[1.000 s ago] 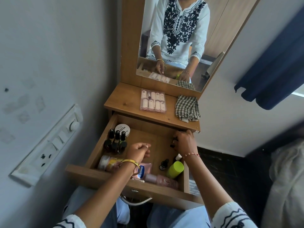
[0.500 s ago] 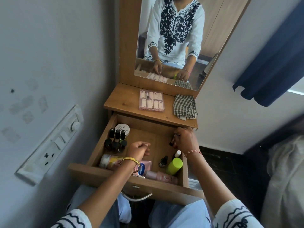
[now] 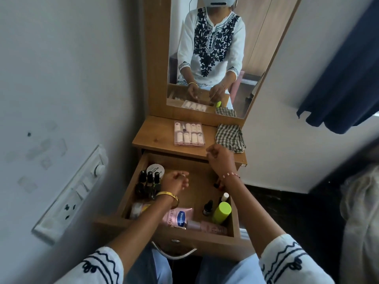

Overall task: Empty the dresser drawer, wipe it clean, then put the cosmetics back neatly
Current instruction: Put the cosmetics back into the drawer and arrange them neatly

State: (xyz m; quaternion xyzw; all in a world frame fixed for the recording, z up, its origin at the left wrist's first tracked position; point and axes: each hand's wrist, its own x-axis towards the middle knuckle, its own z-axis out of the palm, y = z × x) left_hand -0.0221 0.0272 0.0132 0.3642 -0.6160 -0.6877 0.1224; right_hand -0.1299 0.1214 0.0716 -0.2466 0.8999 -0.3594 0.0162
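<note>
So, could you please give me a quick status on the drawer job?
Left hand curled over drawer, grip unclear. Right hand curled at dresser top edge, contents unseen. Drawer still full. Cloth waiting on top.

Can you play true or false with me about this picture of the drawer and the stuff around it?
1. The drawer is pulled open. True.
2. The checked cloth lies inside the drawer. False: it lies on the dresser top, beside the mirror.
3. The green bottle is in the drawer's right front corner. True.
4. The nail case is in the left hand. False: it lies on the dresser top, and no hand touches it.
5. The right hand is up at the dresser top's front edge. True.
6. The dark little bottles stand on the right side of the drawer. False: they stand at the left side, by the white jar.
</note>
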